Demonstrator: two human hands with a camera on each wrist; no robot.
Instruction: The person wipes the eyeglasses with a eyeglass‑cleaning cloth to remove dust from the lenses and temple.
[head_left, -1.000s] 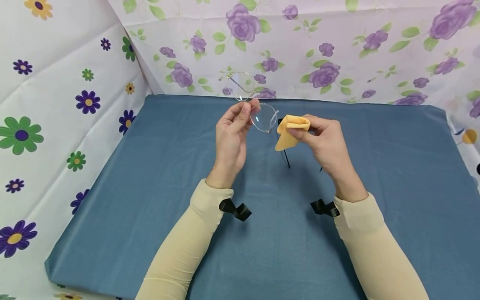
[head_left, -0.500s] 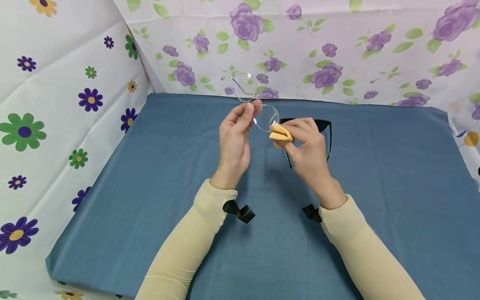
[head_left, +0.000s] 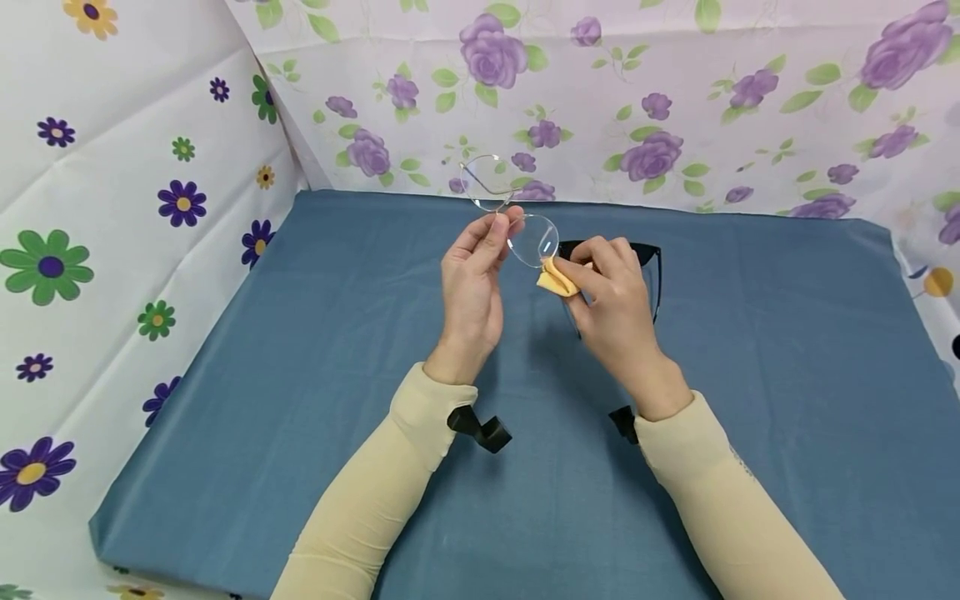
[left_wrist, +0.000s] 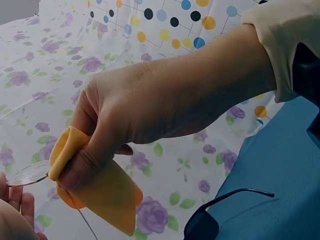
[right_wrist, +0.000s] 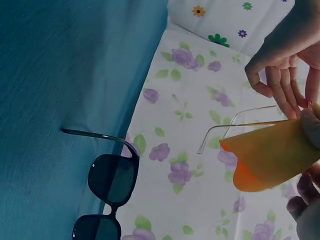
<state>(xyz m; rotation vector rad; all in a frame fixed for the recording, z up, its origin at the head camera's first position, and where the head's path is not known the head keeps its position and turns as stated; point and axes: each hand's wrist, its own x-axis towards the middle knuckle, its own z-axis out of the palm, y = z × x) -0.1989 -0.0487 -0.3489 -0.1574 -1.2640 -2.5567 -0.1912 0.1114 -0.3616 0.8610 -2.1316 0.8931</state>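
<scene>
Thin-rimmed clear eyeglasses [head_left: 534,240] are up in the air above the table, pinched near the bridge by my left hand [head_left: 474,296]. One lens stands to the upper left of the fingers, the other to their right. My right hand [head_left: 617,312] pinches a folded yellow cloth [head_left: 557,279] at the outer edge of the right lens. In the left wrist view the cloth [left_wrist: 107,197] hangs down below the thumb, over the start of a temple arm. The right wrist view shows the thin temple arms [right_wrist: 212,131] sticking out beside the cloth.
Black sunglasses [head_left: 647,250] lie on the blue tablecloth [head_left: 300,333] behind my right hand, partly hidden by it; both dark lenses [right_wrist: 114,175] show in the right wrist view. Flowered fabric walls [head_left: 360,75] rise at the back and left.
My right hand has moved left with the yellow cloth, bringing it from beside the eyeglasses to the right lens's edge. More of the sunglasses shows. My left hand keeps its pinch.
</scene>
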